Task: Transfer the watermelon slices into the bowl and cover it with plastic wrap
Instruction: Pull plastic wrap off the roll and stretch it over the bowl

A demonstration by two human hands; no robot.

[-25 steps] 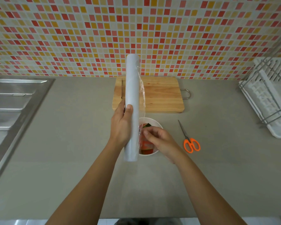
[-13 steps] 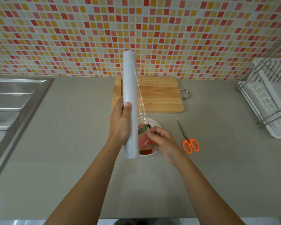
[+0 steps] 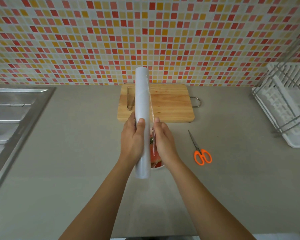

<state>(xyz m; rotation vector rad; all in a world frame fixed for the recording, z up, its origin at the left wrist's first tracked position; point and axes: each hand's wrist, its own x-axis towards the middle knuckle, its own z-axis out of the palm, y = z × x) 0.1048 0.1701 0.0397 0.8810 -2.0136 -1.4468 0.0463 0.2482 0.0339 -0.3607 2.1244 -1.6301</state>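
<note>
While L hand [image 3: 131, 141] grips wrap roll [image 3: 142, 94], R hand [image 3: 164, 144] pinches film [image 3: 151, 108] alongside

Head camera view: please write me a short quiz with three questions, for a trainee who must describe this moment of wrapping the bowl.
1. True or false: the scissors lie on the counter, off the cutting board.
2. Which thing does the left hand grip? A. the scissors B. the plastic wrap roll C. the cutting board
3. Fill in: the watermelon slices lie in the white ____.

Key: 1 true; 2 B; 3 bowl.
</note>
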